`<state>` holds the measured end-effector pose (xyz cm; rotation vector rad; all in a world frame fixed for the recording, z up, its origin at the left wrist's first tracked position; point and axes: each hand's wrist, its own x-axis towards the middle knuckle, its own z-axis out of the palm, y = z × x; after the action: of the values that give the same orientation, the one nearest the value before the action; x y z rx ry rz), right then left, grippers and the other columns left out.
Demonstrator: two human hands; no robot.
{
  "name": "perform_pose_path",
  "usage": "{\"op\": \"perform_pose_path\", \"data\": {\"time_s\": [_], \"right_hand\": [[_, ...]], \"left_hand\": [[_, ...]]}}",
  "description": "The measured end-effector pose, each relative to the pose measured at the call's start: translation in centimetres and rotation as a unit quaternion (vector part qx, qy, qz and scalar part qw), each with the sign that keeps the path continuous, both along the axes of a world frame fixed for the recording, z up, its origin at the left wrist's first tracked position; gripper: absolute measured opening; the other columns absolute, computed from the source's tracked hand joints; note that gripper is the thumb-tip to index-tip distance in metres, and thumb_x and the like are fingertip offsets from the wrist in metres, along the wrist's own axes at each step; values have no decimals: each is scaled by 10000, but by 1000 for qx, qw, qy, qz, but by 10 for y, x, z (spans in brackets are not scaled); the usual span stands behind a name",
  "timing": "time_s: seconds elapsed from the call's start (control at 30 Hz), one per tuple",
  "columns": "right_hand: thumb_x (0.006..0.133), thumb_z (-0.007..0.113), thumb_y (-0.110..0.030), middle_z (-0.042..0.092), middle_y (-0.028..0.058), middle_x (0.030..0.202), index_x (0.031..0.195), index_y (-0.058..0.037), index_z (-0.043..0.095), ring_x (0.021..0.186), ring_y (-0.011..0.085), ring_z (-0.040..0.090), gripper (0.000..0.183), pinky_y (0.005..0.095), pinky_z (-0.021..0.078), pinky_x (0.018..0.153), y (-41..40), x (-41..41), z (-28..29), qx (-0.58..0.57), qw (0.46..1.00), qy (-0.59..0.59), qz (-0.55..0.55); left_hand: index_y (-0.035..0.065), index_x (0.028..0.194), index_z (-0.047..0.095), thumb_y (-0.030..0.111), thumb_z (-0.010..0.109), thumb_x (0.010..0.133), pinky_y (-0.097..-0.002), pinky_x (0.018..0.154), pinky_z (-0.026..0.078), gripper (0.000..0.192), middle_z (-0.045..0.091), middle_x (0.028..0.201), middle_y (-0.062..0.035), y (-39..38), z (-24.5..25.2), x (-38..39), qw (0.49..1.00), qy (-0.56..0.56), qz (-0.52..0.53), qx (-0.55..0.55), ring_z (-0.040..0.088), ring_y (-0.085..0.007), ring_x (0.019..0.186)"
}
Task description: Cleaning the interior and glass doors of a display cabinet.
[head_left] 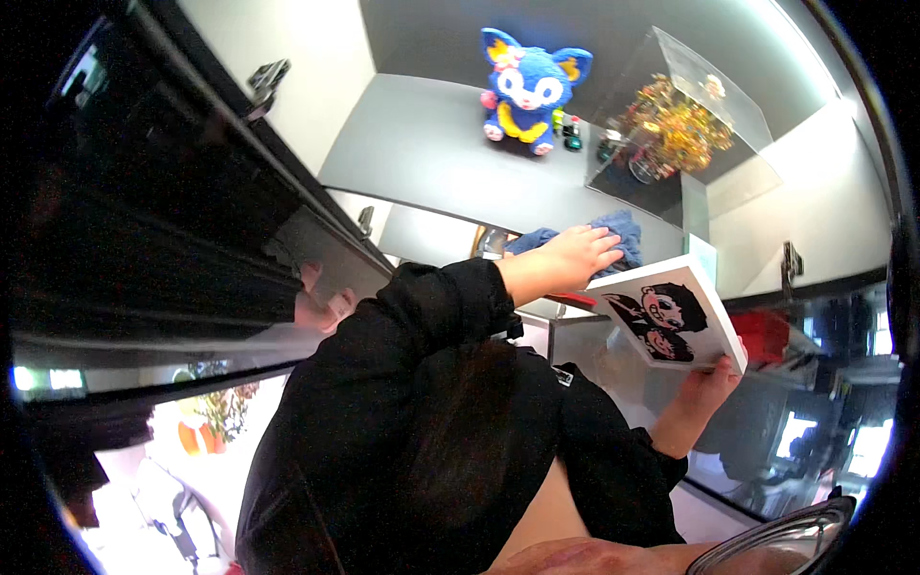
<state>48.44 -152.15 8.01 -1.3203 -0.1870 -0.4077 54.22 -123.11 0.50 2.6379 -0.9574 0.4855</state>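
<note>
My left hand, palm down, is on a crumpled blue cloth at the front of a grey shelf. Its fingers spread over the cloth and the palm is hidden. My right hand grips the lower right corner of a white panel picture, which is tilted before me. Two cartoon figures with black hair are drawn on it. Its upper edge is close to the left hand's fingers and the cloth.
On the shelf sit a blue and yellow animal figure, small toy cars and a clear display box around a golden ornamental tree. Dark glass cabinet doors with hinges flank it. A lower shelf shows beneath.
</note>
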Motion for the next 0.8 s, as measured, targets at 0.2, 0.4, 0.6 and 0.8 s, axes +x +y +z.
{"op": "perform_pose_path", "data": {"time_s": [0.2,0.4,0.6,0.8], "right_hand": [[808,581,-94,551,172,1030,1149,45,444,933,279,569,393,390,496,804,62,41,0,19,998,8,54],[801,616,-40,589,146,1031,1118,60,489,944,228,583,356,359,470,842,214,69,15,100,976,35,191],[756,710,-130,593,84,1031,1082,3,537,923,169,556,392,305,426,818,375,112,33,72,953,62,289],[719,752,-295,598,47,999,1017,-33,600,909,144,528,424,303,392,851,448,167,12,57,970,21,235]], "left_hand": [[94,1197,504,147,689,611,-370,961,374,616,464,1288,-110,108,-3,-47,986,-37,162,-31,447,-280,1178],[126,1055,586,39,598,648,-394,863,425,416,572,1073,-92,202,-9,-119,950,-34,282,-129,534,-290,995],[125,1017,595,51,619,639,-390,792,443,386,557,916,-102,245,-6,-188,922,130,297,-210,530,-317,904],[102,1065,582,58,606,646,-388,874,421,421,560,996,-137,265,-24,-219,913,185,296,-213,519,-327,965]]}}
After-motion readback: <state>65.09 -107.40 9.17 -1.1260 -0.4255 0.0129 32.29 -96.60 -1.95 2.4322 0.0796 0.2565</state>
